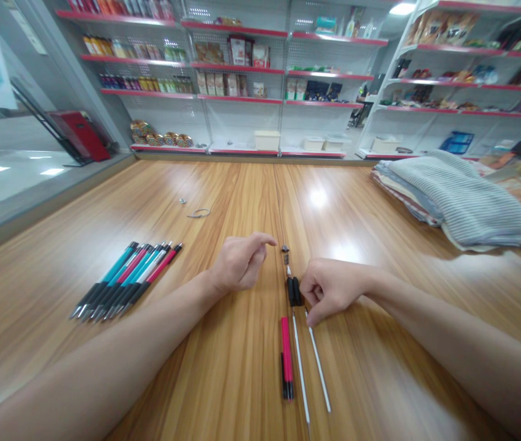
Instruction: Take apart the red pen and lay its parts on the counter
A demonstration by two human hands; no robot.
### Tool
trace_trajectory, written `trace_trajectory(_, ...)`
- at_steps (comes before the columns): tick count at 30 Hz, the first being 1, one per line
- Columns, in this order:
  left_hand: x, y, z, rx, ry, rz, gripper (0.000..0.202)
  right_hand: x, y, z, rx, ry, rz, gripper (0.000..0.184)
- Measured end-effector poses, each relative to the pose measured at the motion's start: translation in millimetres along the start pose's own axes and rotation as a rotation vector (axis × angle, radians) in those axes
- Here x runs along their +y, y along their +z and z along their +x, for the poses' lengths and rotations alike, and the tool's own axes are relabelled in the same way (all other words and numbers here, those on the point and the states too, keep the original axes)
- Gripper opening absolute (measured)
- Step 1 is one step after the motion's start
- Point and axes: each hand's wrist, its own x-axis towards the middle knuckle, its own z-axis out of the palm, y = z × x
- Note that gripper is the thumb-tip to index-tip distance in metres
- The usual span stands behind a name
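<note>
Close to the middle of the table, my right hand [333, 288] has its fingers curled and its thumb and fingertip pressed on the upper end of a white pen refill [319, 367]. A second white refill [300, 367] lies to its left, roughly parallel. Beside that are bright pink pen barrels [286, 349] with a black clip. Above the refills, two black rubber grips [294, 291] lie side by side, touching or nearly touching my right hand. Small metal pen tips [284, 249] and a spring [286, 260] sit above them. My left hand [244, 260] holds nothing visible; its index finger points towards the tips.
Several assembled pens [127, 282] in teal, pink and white lie in a row at left. A thin grey ring [199, 213] and a small metal piece [182, 201] are farther back. Folded cloths [462, 199] are stacked at right. Stocked shelves [237, 67] stand beyond the table.
</note>
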Motion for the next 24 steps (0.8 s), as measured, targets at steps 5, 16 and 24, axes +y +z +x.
trace_trajectory(5, -0.4, 0.1, -0.7, -0.007, -0.001, 0.006, 0.022, -4.4, 0.2, 0.5, 0.001, -0.004, -0.055, 0.034)
trace_trajectory(16, 0.4, -0.2, 0.5, -0.017, 0.022, 0.055, 0.021, -7.7, 1.8, 1.9, 0.012, -0.018, -0.13, 0.037)
trace_trajectory(24, -1.0, 0.4, -0.2, -0.026, 0.016, 0.064, 0.021, -8.5, 4.7, 3.6, 0.029, -0.04, -0.191, 0.038)
